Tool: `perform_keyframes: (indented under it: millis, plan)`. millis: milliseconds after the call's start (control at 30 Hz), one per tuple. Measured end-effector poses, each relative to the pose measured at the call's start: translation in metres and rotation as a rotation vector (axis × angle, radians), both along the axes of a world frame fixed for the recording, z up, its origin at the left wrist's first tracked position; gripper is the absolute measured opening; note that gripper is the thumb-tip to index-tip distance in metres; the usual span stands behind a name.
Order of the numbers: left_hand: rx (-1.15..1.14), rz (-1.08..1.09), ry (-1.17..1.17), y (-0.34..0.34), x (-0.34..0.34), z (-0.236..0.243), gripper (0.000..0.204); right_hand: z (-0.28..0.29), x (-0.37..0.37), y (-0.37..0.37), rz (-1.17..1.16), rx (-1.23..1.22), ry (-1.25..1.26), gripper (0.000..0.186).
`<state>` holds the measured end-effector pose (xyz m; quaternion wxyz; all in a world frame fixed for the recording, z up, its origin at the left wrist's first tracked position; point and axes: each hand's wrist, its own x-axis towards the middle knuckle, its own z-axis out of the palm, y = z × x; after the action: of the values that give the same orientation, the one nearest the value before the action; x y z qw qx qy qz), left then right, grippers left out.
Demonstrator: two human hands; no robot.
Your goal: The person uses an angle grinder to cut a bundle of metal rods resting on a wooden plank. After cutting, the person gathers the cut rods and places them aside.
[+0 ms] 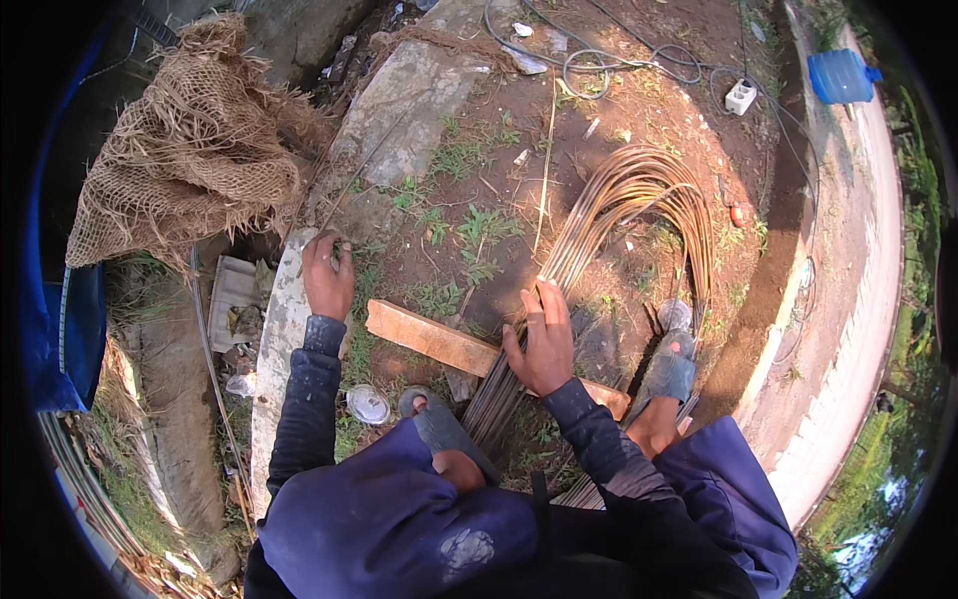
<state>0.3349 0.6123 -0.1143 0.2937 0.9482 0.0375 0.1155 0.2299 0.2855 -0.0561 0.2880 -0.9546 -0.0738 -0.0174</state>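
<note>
My left hand [328, 278], its fingers curled, is at the concrete edge on the left. A thin metal rod [374, 150] runs up and away from its fingertips; the grip itself is partly hidden. My right hand [544, 341] lies over a bundle of thin rusty steel rods [599, 215], fingers stretched forward and thumb apart. The bundle bends in a loop at its far end, and its straight part passes between my feet. A wooden plank [429, 337] lies crosswise by the bundle, partly covered by my right hand and forearm.
Burlap sacking [200, 150] hangs at the far left. A round clear lid-like piece [367, 404] lies by my left sandal [449, 434]. Black cable [624, 65] and a white socket block [740, 97] are at the back. A blue water jug [840, 77] stands far right.
</note>
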Motion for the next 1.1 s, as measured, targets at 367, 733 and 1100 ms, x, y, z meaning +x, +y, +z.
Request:
perform_keyframes:
  millis: [367,733,1100]
  plan:
    - [-0.169,-0.225,0.115,-0.047,-0.051,0.008,0.028,0.034,-0.022,0.047,0.411,0.254,0.337,0.068]
    - [-0.420,0.060,0.150,-0.070,-0.079,0.070,0.037,0.129,-0.063,0.076,0.865,1.247,0.831,0.074]
    - [-0.743,-0.081,0.354,-0.068,-0.063,0.090,0.035,0.091,0.018,-0.008,0.489,0.074,0.538,0.034]
